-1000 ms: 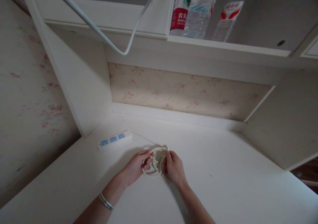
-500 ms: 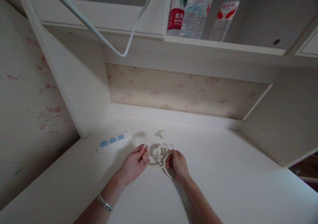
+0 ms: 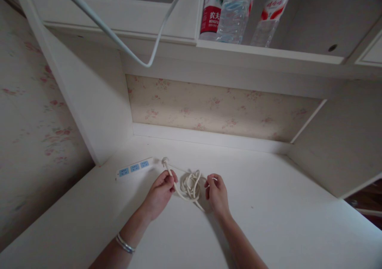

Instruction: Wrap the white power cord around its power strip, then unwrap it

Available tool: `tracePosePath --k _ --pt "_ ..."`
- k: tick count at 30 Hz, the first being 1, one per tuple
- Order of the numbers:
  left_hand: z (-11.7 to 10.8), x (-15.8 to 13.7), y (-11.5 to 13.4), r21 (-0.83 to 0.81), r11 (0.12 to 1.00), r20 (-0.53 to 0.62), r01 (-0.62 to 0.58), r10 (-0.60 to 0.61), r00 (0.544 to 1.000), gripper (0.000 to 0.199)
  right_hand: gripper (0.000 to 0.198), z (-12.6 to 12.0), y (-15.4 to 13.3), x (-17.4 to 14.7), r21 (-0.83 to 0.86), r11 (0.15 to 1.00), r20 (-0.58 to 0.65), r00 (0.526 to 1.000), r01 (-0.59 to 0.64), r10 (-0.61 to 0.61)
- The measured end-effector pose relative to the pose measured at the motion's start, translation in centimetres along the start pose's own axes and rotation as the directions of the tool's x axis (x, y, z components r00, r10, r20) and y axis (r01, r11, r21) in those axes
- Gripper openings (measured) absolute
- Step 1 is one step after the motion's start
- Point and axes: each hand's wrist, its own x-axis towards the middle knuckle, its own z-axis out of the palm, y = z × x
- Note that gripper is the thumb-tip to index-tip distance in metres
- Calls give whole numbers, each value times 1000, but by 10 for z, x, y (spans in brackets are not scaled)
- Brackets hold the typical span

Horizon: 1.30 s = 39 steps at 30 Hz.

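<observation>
My left hand (image 3: 161, 190) is gripping the white cord (image 3: 191, 184) between thumb and fingers, a little way below its plug (image 3: 165, 161), which stands out past my fingertips on the far side. From my grip the cord dips in a loop toward the right and meets the rest of its length, which lies in a loose, tangled coil on the white tabletop (image 3: 268, 205) between my hands. My right hand (image 3: 217, 193) is just to the right of that coil, its fingers curled and thumb near the index finger; I can't make out whether a strand is caught there. To the left and farther off lies the power strip (image 3: 134, 168), its three blue socket panels facing up, with a thin stretch of cord running from near its right end toward the coil. Beyond, flowered wallpaper (image 3: 185, 110) shows behind the tabletop, and on the shelf (image 3: 268, 51) above it at right stand three bottles (image 3: 234, 18). A silvery bracelet (image 3: 124, 244) circles my left wrist.
</observation>
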Motion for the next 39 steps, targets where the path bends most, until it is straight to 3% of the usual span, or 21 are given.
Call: tracePosePath --k 3,6,8,11,12,14,16,20,25,29,34,39 --pt "0 0 -1 48 999 -4 5 -5 1000 9 31 -5 -6 -1 -58 998 10 999 35 -34" --pt "2 0 -3 116 993 -15 -17 19 1000 12 30 -5 -17 -13 -120 972 157 971 200 -181" --pt "4 0 -4 156 988 -22 -18 22 1000 13 30 -1 -25 -25 -184 891 356 873 416 -334" --pt "6 0 -7 203 979 -18 3 1 1000 16 27 7 -32 -43 -245 688 627 653 683 -425" --pt "6 0 -8 221 975 -12 11 -9 1000 17 22 9 -32 -46 -258 637 669 609 727 -425" --pt "6 0 -10 274 962 6 19 -22 1000 19 20 13 -31 -49 -284 587 690 587 758 -425" --pt "5 1 -13 356 934 3 14 -16 1000 25 23 13 -29 -48 -315 610 628 642 727 -440" --pt "1 4 -24 610 793 -37 3 24 999 33 29 9 -28 -40 -365 758 376 830 540 -411" --pt "-5 4 -40 813 576 90 -83 17 996 40 34 7 -27 -31 -256 918 107 952 304 -285" --pt "-7 0 -43 907 372 210 -199 10 978 29 39 4 -22 -19 -54 985 -72 983 166 -170" --pt "-7 -1 -37 948 166 266 -273 60 962 25 44 -1 -15 -5 17 988 -172 974 151 -146" --pt "-5 -1 -31 950 94 297 -297 20 955 23 40 -6 -11 3 112 990 -186 981 82 -60"
